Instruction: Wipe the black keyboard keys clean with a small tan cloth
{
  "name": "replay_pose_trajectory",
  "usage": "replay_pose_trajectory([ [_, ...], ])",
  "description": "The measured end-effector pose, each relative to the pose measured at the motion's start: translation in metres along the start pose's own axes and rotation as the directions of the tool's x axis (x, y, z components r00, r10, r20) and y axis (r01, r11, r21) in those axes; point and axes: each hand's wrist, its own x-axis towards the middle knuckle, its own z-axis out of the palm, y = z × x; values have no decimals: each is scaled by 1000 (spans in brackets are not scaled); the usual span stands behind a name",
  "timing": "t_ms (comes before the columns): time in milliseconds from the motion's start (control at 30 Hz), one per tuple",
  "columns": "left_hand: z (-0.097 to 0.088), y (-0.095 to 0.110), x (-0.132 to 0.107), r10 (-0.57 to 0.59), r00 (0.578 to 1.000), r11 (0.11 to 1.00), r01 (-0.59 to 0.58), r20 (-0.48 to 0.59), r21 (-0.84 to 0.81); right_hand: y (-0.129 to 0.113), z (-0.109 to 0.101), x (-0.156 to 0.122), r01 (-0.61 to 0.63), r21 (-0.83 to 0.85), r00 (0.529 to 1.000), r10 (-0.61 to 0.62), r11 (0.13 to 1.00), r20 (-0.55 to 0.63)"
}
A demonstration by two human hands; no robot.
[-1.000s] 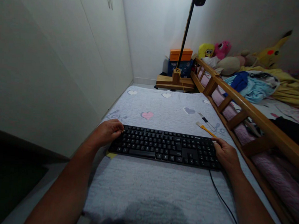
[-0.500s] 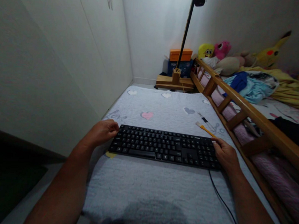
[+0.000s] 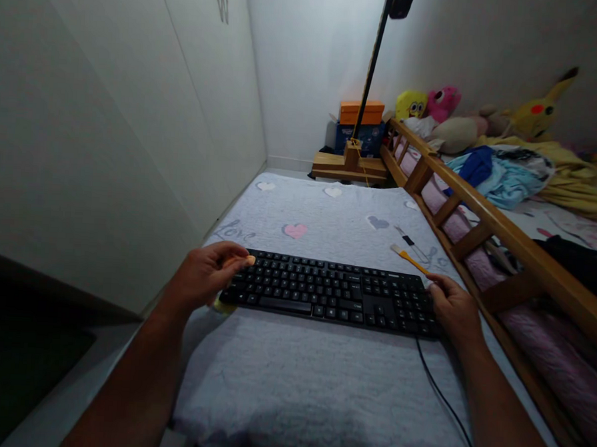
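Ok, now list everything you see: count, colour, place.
Bed cover: 1, pale with hearts, centre
Keyboard: 1, black, on the bed cover
Cable: 1, black, from keyboard's near edge
Brush: 1, yellow-handled, beyond keyboard's right end
Thin tool: 1, silver and black, beside brush
Wooden rail: 1, brown, right
Soft toys: at least 3, yellow and pink, beyond rail
Cloths: several, blue, mustard, black, beyond rail
Wall: 1, white, back
Boxes: 2, orange on blue, by wall
Pole: 1, black, before boxes
Device: 1, black, at pole's top
Stand: 1, light wood, under pole
Cabinet: 1, white, left
Small thing: 1, orange, over keyboard's left end, identity unclear
Left hand: 1, bare, holding small thing
Right hand: 1, bare, on keyboard's right end
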Motion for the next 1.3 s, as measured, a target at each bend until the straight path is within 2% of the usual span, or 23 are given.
replay_pose_trajectory([
  [100, 15, 23, -17, -58, 998, 974, 62, 27, -217, -2, -4, -2, -5, 74, 997, 11, 997, -76],
  [233, 39, 44, -28, -120, 968, 857, 213, 220, -469, -19, -16, -4, 26, 60, 986, -16, 998, -169],
  [267, 45, 48, -28, -113, 957, 818, 244, 269, -521, -28, -20, -5, 49, 57, 986, -39, 997, -160],
  [333, 57, 53, -29, -97, 939, 743, 289, 330, -603, -51, -27, -12, 128, 61, 989, -123, 990, -82],
  [400, 67, 57, -29, -101, 920, 674, 343, 377, -654, -81, -32, -26, 221, 116, 972, -229, 968, 54],
  [433, 71, 59, -30, -108, 910, 639, 372, 401, -673, -97, -33, -34, 273, 159, 944, -296, 949, 144],
  [533, 83, 62, -35, -119, 874, 530, 458, 472, -714, -139, -27, -63, 369, 356, 793, -491, 859, 361],
  [600, 90, 64, -40, -119, 858, 465, 493, 500, -735, -155, -19, -78, 348, 454, 735, -539, 820, 411],
  [733, 100, 70, -48, -90, 826, 325, 552, 556, -768, -166, 1, -92, 221, 614, 678, -572, 758, 462],
  [800, 105, 72, -50, -83, 811, 250, 580, 580, -775, -165, 11, -94, 144, 686, 667, -582, 714, 466],
  [900, 112, 74, -52, -78, 798, 180, 601, 598, -778, -162, 22, -96, 21, 746, 684, -554, 666, 475],
  [1000, 118, 73, -53, -64, 799, 181, 598, 598, -781, -159, 29, -99, -96, 771, 729, -483, 629, 485],
  [1167, 119, 70, -56, -23, 820, 287, 553, 572, -782, -155, 33, -99, -172, 807, 796, -402, 565, 452],
  [1233, 118, 69, -57, 1, 820, 332, 539, 572, -774, -153, 35, -99, -214, 813, 801, -379, 541, 464],
  [1300, 118, 69, -58, 7, 832, 372, 513, 555, -774, -150, 38, -101, -300, 815, 778, -368, 496, 510],
])
